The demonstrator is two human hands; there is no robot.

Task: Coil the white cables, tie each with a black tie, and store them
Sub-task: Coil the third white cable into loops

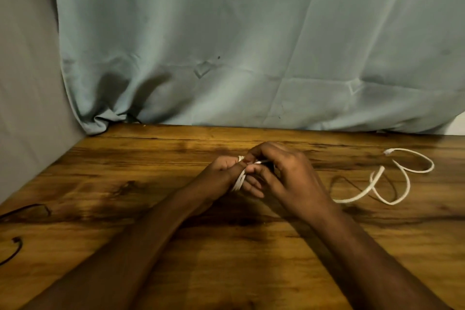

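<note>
Hands meet above the brown wooden surface (226, 246): left hand (224, 171) grips the coiled white cable (239, 180) steady while right hand (284, 171) pinches it for tying.

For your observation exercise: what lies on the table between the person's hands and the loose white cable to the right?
Head view: only bare wooden table separates the hands from the loose white cable.

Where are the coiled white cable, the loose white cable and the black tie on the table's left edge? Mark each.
coiled white cable (239, 178): head view, on the loops between both hands.
loose white cable (405, 187): head view, on its right loop.
black tie (17, 246): head view, on its curved end.
</note>
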